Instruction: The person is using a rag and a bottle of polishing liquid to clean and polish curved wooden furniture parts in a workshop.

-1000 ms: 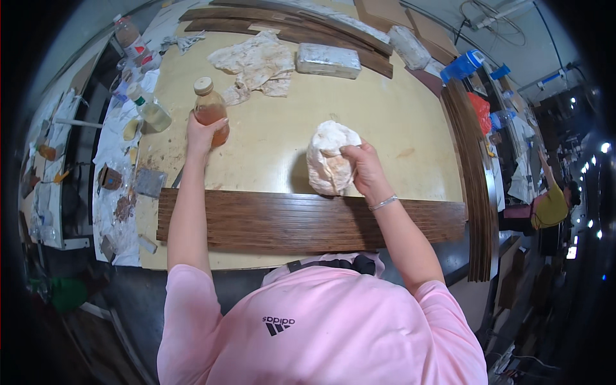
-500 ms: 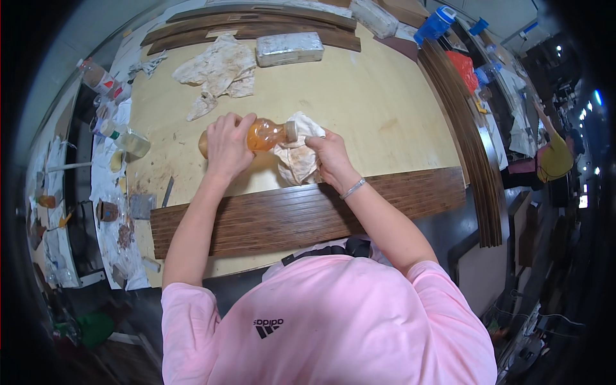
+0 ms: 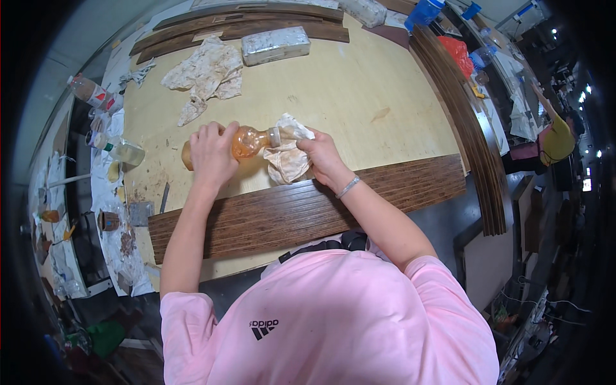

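Note:
My left hand (image 3: 213,152) is wrapped round a plastic bottle (image 3: 247,142) of amber liquid, which lies on its side in the air with its neck toward the right. A stained white rag (image 3: 287,162) hangs from my right hand (image 3: 321,156), its fingers closed on the cloth. The bottle's mouth meets the rag's upper part; whether liquid is coming out I cannot tell. Below both hands, a dark brown grooved wooden board (image 3: 282,221) lies along the near edge of the worktable (image 3: 359,96).
A crumpled stained cloth (image 3: 208,70) and a wrapped silvery block (image 3: 276,46) lie farther back. Brown boards stack along the far edge (image 3: 244,29) and the right edge (image 3: 449,109). Bottles (image 3: 125,151) and a brown cup (image 3: 108,221) stand at left. Another person (image 3: 557,138) is at far right.
The view has shifted slightly, so the scene sits a little farther left and my hands with it. Bottle and rag stay held together much as before.

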### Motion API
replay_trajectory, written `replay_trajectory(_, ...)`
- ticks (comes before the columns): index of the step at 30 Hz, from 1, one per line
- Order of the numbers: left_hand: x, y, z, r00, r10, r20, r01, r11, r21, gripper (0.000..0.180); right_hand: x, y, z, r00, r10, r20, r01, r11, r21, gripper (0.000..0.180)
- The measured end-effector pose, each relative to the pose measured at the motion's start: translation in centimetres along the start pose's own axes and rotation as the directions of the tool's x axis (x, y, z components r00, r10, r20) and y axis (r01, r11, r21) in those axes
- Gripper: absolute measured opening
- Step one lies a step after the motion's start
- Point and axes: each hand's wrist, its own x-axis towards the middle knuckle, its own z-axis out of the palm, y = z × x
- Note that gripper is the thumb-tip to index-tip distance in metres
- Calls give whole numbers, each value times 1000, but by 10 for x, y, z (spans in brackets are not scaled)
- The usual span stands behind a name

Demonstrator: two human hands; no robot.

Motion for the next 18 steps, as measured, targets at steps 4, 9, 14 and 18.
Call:
replay_trajectory(4,-1,-1,2,1000,4,-23,-4,1000,19,55,1,0,-1,1000,5,23,-5,1000,14,41)
replay_trajectory(9,-2,-35,2,905,-394,163,416,899,-140,69,-3,-29,-18,999,-38,-32,40,996,74,39)
replay_trajectory(14,-31,-116,25,776,-605,177,507,432,-746,74,-51,-109,-75,961,-254,-106,266,957,117,40)
replay_trajectory(18,-55,-147,31,708,-687,163,441,250,-862,62,-137,-178,-171,844,-435,-313,484,870,96,47)
